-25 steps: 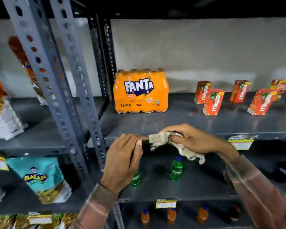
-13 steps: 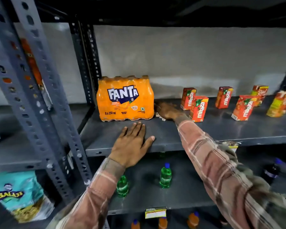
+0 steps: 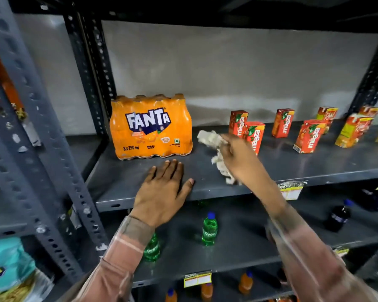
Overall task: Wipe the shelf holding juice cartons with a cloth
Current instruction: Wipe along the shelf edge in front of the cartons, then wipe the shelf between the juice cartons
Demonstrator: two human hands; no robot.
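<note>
Cloth [image 3: 214, 147] bunched in right hand [image 3: 240, 158], above shelf [image 3: 314, 162].

Grey metal shelf [image 3: 314, 162] carries an orange shrink-wrapped Fanta bottle pack [image 3: 151, 127] at its left end; red Maaza juice cartons [image 3: 254, 136] stand upright to the right of the pack. Left hand [image 3: 164, 192] lies flat, fingers spread, on the shelf's front edge just in front of the pack. Right hand [image 3: 238, 158] grips a crumpled off-white cloth [image 3: 214, 147] between pack and nearest cartons; contact with the shelf unclear.
</note>
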